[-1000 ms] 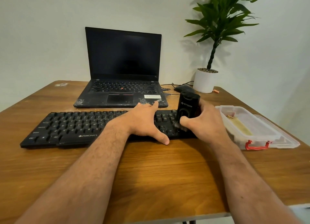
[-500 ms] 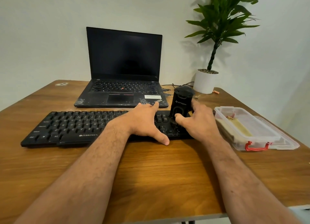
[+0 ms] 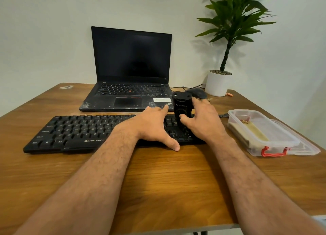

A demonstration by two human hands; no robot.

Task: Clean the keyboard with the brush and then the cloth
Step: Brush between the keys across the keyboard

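Observation:
A black Zebronics keyboard (image 3: 74, 130) lies across the wooden desk in front of me. My left hand (image 3: 155, 125) rests flat on its right half, fingers spread, thumb on the desk at the front edge. My right hand (image 3: 204, 122) grips a black block-shaped brush (image 3: 181, 105), held upright with its lower end down on the keys at the keyboard's right end. The bristles are hidden behind my fingers. No cloth is plainly visible.
An open black laptop (image 3: 130, 93) stands behind the keyboard. A clear plastic box (image 3: 261, 134) with a red latch sits to the right, on its lid. A black mouse (image 3: 197, 93) and a potted plant (image 3: 218, 83) stand at the back right.
My right hand has slid the brush to the left and away from me along the right end of the keyboard. My left hand has stayed in place.

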